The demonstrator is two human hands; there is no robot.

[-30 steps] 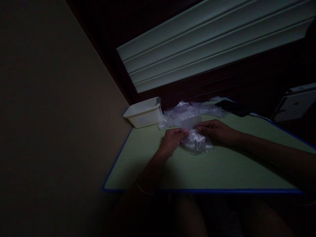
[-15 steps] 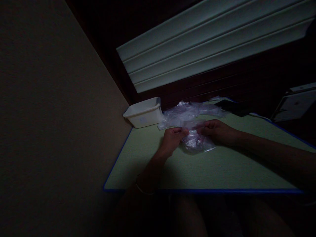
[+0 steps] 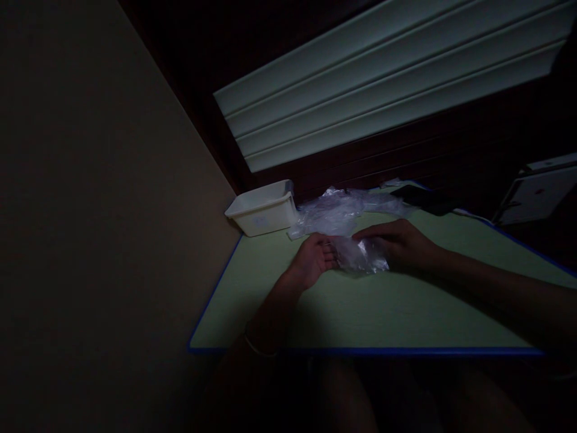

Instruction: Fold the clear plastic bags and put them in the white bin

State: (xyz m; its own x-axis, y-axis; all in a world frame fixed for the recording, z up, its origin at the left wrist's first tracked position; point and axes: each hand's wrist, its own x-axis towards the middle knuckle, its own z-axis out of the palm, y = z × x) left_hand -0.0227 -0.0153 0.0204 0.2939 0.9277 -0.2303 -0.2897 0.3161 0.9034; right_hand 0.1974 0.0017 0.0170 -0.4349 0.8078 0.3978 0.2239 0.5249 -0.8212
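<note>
A crinkled clear plastic bag (image 3: 360, 255) is held just above the green tabletop, its shiny folds catching the light. My right hand (image 3: 401, 243) grips it from the right side, thumb along the top edge. At its left edge is my left hand (image 3: 315, 258), palm turned partly up, with the fingers stretched toward the bag and touching or almost touching it. In the dim light I cannot make out what the bag contains. Behind it lies a loose heap of clear plastic bags (image 3: 336, 210).
A white plastic bin (image 3: 265, 210) stands at the table's back left, beside the wall. The green table (image 3: 396, 319) has a blue edge. A dark flat item (image 3: 424, 198) lies at the back right, and a white-faced object (image 3: 538, 195) is beyond the right edge.
My left hand has gone from pinching the bag's upper edge to a palm-up pose with fingers extended. The bag has turned and bunched toward my right hand, which keeps hold of it.
</note>
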